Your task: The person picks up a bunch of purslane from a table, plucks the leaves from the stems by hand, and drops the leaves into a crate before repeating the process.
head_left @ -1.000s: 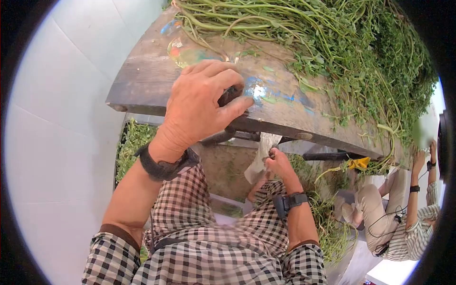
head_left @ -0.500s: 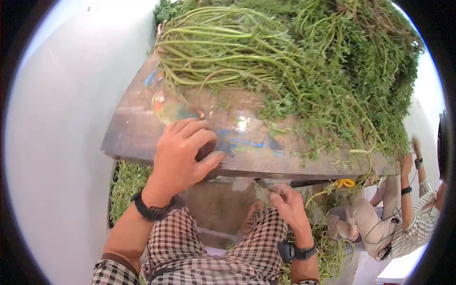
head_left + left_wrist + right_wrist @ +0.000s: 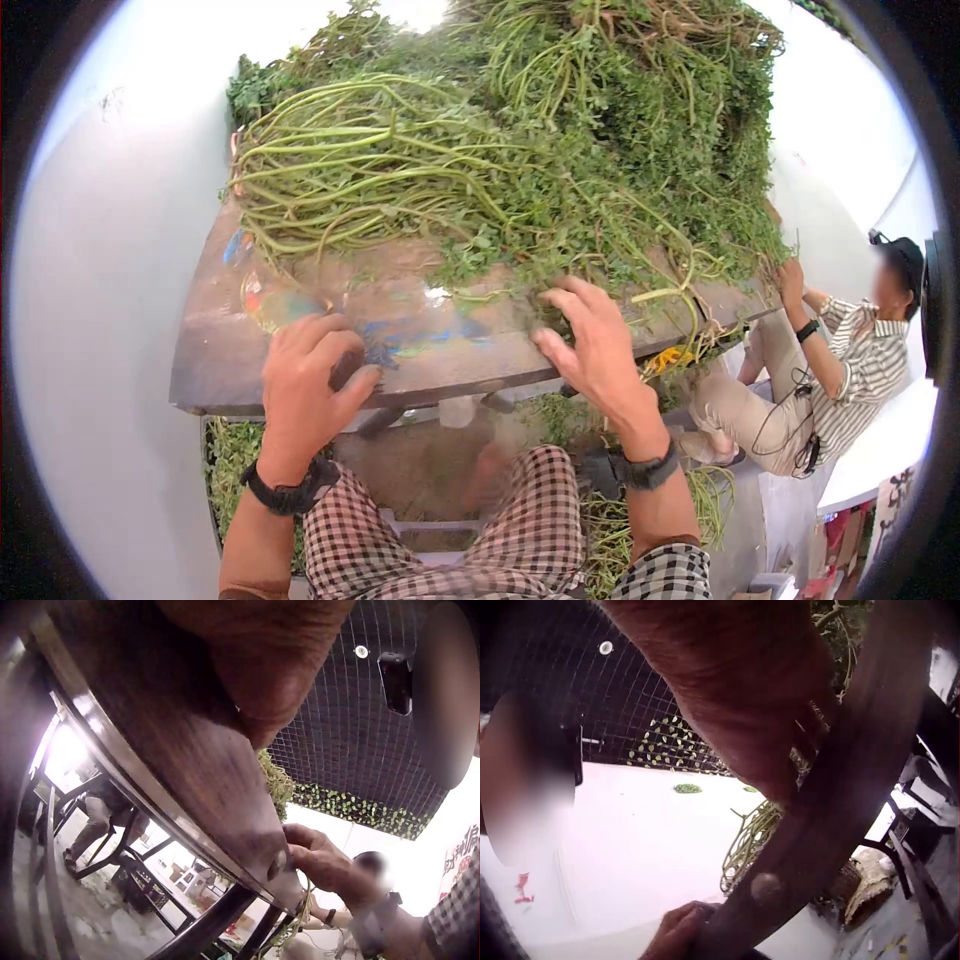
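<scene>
In the head view my left hand rests near the front edge of a worn wooden table, its fingers loosely bent and a dark shaded gap between fingers and thumb. No held thing shows in it. My right hand is over the same edge, further right, with thumb and fingers spread apart. Its fingertips reach close to loose stems at the front of a big heap of leafy green plants. Long pale-green stems lie bundled at the heap's left. A small whitish piece shows under the table edge.
Another person in a striped shirt sits at the right, hands by the table's far right corner. A yellow thing hangs at the edge. More greens lie below at the left, and others at the right. A pale wall stands left.
My right hand has come up from below the table, where it held a whitish cloth-like piece, to above the edge. My left hand stays at the edge. The head view has shifted, showing more of the heap.
</scene>
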`<action>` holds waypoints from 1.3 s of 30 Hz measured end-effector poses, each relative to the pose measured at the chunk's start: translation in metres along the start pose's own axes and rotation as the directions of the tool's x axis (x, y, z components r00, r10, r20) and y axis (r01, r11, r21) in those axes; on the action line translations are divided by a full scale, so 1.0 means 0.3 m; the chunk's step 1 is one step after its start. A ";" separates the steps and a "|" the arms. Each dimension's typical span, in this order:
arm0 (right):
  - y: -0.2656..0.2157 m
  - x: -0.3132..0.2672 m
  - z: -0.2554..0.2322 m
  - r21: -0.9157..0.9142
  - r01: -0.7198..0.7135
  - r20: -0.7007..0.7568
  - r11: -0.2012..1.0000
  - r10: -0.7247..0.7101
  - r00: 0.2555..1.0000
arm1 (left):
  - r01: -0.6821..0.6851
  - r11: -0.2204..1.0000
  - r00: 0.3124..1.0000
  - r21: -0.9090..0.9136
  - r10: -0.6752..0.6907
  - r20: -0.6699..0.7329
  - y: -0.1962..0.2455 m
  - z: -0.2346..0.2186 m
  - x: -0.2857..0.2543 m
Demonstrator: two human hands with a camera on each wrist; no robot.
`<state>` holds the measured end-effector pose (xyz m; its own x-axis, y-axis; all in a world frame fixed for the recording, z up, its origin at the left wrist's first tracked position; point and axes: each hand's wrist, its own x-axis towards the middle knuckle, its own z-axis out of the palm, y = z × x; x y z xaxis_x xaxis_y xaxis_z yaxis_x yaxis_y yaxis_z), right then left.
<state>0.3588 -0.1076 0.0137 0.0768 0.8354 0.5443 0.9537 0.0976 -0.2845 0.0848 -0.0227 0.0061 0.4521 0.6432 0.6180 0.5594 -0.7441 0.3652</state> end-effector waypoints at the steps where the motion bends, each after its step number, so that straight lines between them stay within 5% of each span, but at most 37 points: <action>1: 0.025 0.017 0.008 0.009 0.005 0.003 1.000 -0.005 1.000 | 0.004 1.000 1.000 0.002 -0.004 -0.002 0.004 -0.004 0.000; 7: 0.103 0.076 -0.001 0.146 -0.125 0.062 0.981 0.117 0.991 | -0.019 0.999 1.000 -0.039 0.019 0.001 0.017 -0.011 0.013; 10: 0.105 0.053 0.013 0.202 -0.149 -0.034 0.968 0.159 0.987 | -0.010 0.998 1.000 -0.066 0.010 0.002 0.014 -0.010 0.010; 13: 0.101 0.060 -0.002 0.153 -0.102 0.011 0.983 0.101 0.995 | -0.014 0.995 0.999 -0.099 0.018 0.045 0.005 -0.017 0.011; 19: 0.098 0.068 -0.020 0.179 -0.171 0.074 0.969 0.161 0.984 | 0.107 0.958 0.937 -0.268 -0.007 0.350 -0.053 -0.084 0.003; 22: 0.100 0.088 -0.033 0.147 -0.183 0.128 0.972 0.165 0.978 | 0.150 0.869 0.927 -0.471 0.042 0.373 -0.085 -0.108 0.035; 25: 0.110 0.098 -0.040 0.160 -0.232 0.153 0.960 0.208 0.966 | 0.322 0.690 0.874 -0.649 0.047 0.484 -0.119 -0.139 0.086; 29: 0.099 0.131 -0.067 0.245 -0.329 0.187 0.912 0.289 0.939 | 0.595 0.526 0.741 -0.608 -0.066 0.668 -0.124 -0.187 0.173; 33: 0.097 0.146 -0.080 0.254 -0.361 0.186 0.898 0.321 0.929 | 0.682 0.583 0.609 -0.441 -0.118 0.785 -0.120 -0.267 0.239; 36: 0.106 0.142 -0.073 0.261 -0.340 0.151 0.903 0.310 0.939 | 0.507 0.783 0.669 -0.360 -0.094 0.738 -0.157 -0.290 0.259; 39: 0.105 0.142 -0.080 0.269 -0.352 0.128 0.896 0.329 0.936 | 0.450 0.857 0.687 -0.251 -0.152 0.711 -0.250 -0.329 0.184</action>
<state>0.3989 -0.0819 0.0468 0.3485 0.8830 0.3144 0.7498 -0.0613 -0.6588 -0.0008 0.0510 0.0815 0.7190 0.6835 -0.1258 0.5085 -0.3940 0.7656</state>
